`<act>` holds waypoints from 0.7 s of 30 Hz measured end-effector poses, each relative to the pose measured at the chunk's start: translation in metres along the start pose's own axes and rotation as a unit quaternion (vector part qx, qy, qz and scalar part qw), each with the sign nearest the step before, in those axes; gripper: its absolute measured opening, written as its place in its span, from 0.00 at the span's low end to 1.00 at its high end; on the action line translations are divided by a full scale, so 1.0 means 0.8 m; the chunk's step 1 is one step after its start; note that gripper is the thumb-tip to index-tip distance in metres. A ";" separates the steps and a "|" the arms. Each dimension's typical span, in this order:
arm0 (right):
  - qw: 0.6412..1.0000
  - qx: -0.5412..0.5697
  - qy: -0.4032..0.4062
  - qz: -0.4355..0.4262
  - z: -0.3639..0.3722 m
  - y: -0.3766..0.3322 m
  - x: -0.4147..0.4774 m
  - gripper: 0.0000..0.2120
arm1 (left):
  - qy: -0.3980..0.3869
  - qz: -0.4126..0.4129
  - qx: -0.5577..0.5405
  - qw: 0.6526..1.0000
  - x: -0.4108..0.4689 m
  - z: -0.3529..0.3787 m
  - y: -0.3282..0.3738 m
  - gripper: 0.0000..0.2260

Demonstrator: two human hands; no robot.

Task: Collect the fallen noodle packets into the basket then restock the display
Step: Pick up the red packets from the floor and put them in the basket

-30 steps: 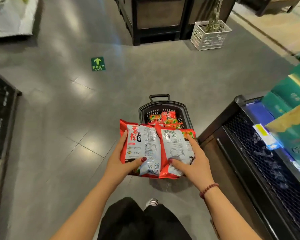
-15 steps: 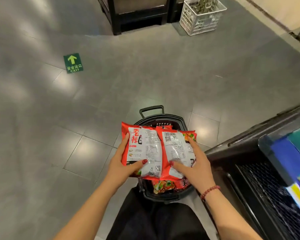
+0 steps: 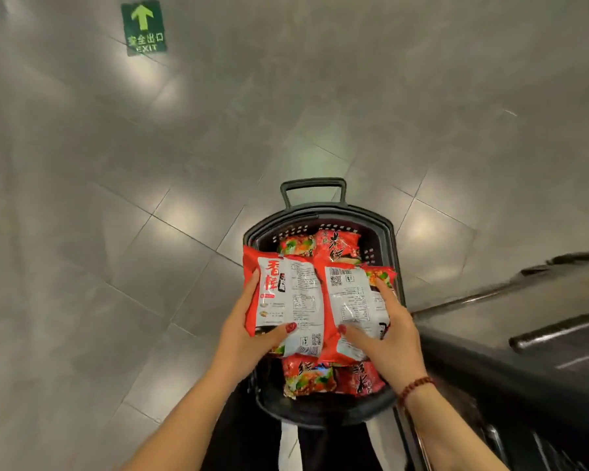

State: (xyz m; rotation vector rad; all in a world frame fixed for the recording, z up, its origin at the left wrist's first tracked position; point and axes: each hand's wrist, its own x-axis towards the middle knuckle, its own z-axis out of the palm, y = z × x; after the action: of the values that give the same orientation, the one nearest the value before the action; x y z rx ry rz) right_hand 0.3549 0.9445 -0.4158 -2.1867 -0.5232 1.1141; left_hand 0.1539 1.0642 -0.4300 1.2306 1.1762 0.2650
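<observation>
A black plastic basket (image 3: 386, 232) with a pull handle stands on the grey tiled floor straight below me, with several red noodle packets (image 3: 323, 244) lying in it. Above the basket I hold two more red-and-white packets side by side, their printed backs facing up. My left hand (image 3: 249, 329) grips the left packet (image 3: 288, 300), thumb across its lower edge. My right hand (image 3: 386, 329) grips the right packet (image 3: 352, 300), thumb on its face and fingers along its right side. The packets hide the middle of the basket.
A dark display stand (image 3: 531, 338) with metal rails runs along the right, close to the basket. A green exit sticker (image 3: 144, 27) lies on the floor at the far left. My dark trousers (image 3: 252, 433) show below the basket. Grey floor tiles spread to the left and ahead.
The view has tilted further down, so the basket now sits directly under the two packets. The crate and shelving at the top have left the view. Both hands keep their hold.
</observation>
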 end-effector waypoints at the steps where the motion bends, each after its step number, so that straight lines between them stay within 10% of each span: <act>1: 1.000 -0.015 -0.004 -0.005 0.004 0.013 0.023 0.42 | 0.012 0.001 0.003 1.000 0.016 0.010 -0.015 0.41; 15: 0.985 -0.130 0.063 -0.092 0.097 0.145 0.277 0.45 | 0.079 0.089 0.097 0.988 0.253 0.092 -0.189 0.41; 21: 0.926 -0.343 0.120 -0.101 0.116 0.161 0.288 0.46 | 0.122 0.095 0.331 0.931 0.271 0.099 -0.216 0.36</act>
State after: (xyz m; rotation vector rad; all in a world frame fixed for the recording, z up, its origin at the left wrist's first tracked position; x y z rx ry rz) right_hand 0.4172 1.0194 -0.6782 -2.7194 -1.1273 0.5787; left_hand 0.2411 1.1060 -0.7013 1.9538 1.4206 0.1678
